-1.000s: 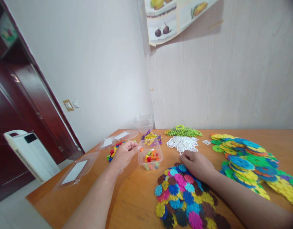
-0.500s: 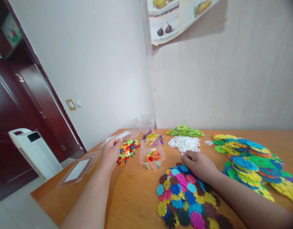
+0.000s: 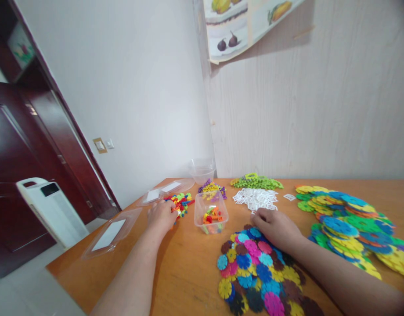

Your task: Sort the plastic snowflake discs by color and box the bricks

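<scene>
My left hand [image 3: 161, 216] rests on the wooden table [image 3: 185, 267] with its fingers curled into a small heap of colourful plastic bricks [image 3: 181, 202]. A clear plastic tub [image 3: 211, 213] just right of it holds a few of the same small pieces. My right hand [image 3: 275, 228] lies palm down, fingers bent, on the far edge of a spread of small multicoloured snowflake discs [image 3: 254, 272]. What either hand grips, if anything, is hidden.
Two clear lids [image 3: 111, 231] [image 3: 165, 190] lie at the left edge. Stacked clear tubs [image 3: 202, 170], purple-yellow pieces [image 3: 212, 188], green pieces [image 3: 256, 181] and white square pieces [image 3: 254, 198] sit near the wall. Large coloured discs [image 3: 350, 224] cover the right side. A white appliance [image 3: 50, 210] stands on the floor.
My left hand left the tub's rim, swung left to the brick heap, and now sits closed on the heap's near side. My right hand stayed on the discs.
</scene>
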A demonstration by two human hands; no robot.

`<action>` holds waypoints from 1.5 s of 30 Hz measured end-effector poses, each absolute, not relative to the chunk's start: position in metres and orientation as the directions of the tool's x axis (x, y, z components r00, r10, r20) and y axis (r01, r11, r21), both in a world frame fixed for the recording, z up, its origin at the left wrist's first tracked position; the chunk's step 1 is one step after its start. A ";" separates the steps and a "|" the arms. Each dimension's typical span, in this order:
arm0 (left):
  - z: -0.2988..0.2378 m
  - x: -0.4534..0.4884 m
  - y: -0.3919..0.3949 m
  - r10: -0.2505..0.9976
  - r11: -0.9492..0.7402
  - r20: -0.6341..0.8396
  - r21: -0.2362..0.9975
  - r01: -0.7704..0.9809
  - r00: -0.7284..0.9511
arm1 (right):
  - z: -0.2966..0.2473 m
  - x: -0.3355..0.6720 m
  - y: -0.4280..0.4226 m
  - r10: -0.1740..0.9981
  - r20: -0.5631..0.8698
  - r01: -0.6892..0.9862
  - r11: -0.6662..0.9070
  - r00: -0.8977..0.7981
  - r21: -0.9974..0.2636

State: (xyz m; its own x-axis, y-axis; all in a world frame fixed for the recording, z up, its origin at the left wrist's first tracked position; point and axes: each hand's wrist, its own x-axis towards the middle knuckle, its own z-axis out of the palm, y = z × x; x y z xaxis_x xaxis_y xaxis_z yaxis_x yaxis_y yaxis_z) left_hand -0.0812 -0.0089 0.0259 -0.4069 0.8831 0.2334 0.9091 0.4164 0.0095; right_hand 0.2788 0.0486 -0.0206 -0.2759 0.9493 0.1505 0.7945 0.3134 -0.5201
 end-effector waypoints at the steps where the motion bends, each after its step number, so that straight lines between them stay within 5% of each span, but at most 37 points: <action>1: 0.026 -0.080 -0.009 0.873 0.423 0.271 -0.004 0.906 -0.406 | -0.020 0.279 0.048 0.949 0.151 0.795 0.314 -0.276 -0.519; 13: 0.025 -0.078 -0.010 0.858 0.383 0.311 0.142 0.913 -0.408 | -0.019 0.279 0.047 0.952 0.146 0.797 0.306 -0.270 -0.521; 17: 0.023 -0.077 -0.007 0.838 0.266 0.333 0.442 0.857 -0.432 | -0.020 0.279 0.048 0.950 0.153 0.796 0.310 -0.270 -0.520; 21: 0.028 -0.064 -0.007 0.852 0.024 0.301 0.795 0.606 -0.428 | -0.020 0.278 0.047 0.952 0.159 0.799 0.307 -0.264 -0.516; 29: 0.041 -0.027 -0.015 0.886 -0.157 0.321 0.886 0.435 -0.334 | -0.019 0.278 0.047 0.953 0.148 0.802 0.304 -0.266 -0.514; 35: 0.031 -0.042 -0.008 0.910 -0.109 0.313 0.814 0.570 -0.273 | -0.018 0.278 0.046 0.952 0.146 0.801 0.306 -0.269 -0.515; 41: 0.020 -0.070 -0.003 0.895 0.008 0.435 0.210 0.978 -0.101 | -0.017 0.277 0.045 0.954 0.138 0.803 0.299 -0.267 -0.516; 45: 0.016 -0.068 -0.008 0.924 0.084 0.372 0.039 0.996 -0.092 | -0.017 0.278 0.045 0.953 0.139 0.802 0.301 -0.268 -0.516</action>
State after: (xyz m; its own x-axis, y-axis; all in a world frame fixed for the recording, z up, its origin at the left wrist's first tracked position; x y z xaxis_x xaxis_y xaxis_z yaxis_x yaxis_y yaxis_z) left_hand -0.0685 -0.0081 0.0164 -0.0924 0.9238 0.3717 0.9957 0.0838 0.0391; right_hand 0.2777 0.0452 -0.0169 -0.2681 0.9534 0.1385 0.8021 0.3006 -0.5161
